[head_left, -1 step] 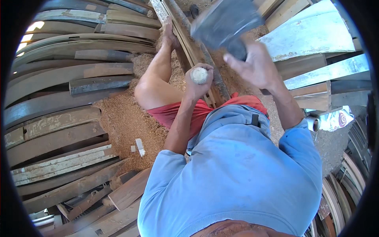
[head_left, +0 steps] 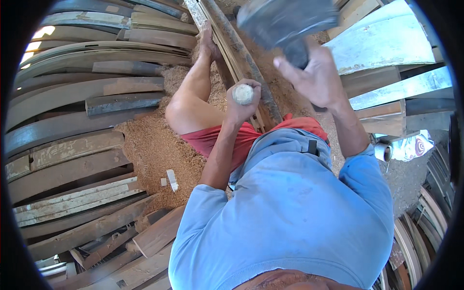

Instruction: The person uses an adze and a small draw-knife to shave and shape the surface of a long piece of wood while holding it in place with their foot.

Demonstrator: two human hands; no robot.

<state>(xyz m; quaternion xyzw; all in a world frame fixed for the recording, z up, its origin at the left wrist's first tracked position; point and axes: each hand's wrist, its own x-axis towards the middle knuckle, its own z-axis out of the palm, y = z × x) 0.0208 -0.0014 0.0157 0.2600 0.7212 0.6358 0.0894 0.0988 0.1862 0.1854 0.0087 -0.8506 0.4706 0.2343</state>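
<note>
My left hand (head_left: 238,112) is wrapped round the upright handle of a chisel (head_left: 243,94). I see its pale, round, worn end from above; the blade is hidden beneath my hand. Under it a long wooden beam (head_left: 227,48) runs away from my lap between my legs. My right hand (head_left: 319,79) grips a mallet (head_left: 287,21) by its short dark handle. The mallet's big dark block of a head is raised, apart from the chisel, up and to the right of it, and smeared by motion.
Many curved timber pieces (head_left: 125,87) lie stacked on the left. Wood shavings (head_left: 150,145) cover the ground beside my bent left leg. On the right are a broad whitish board (head_left: 382,43), more planks, and a white bag (head_left: 411,146) beside a roll (head_left: 383,152).
The mallet and my right hand have shifted slightly to the right, with the mallet head a little higher. My left hand and the chisel stay practically in place.
</note>
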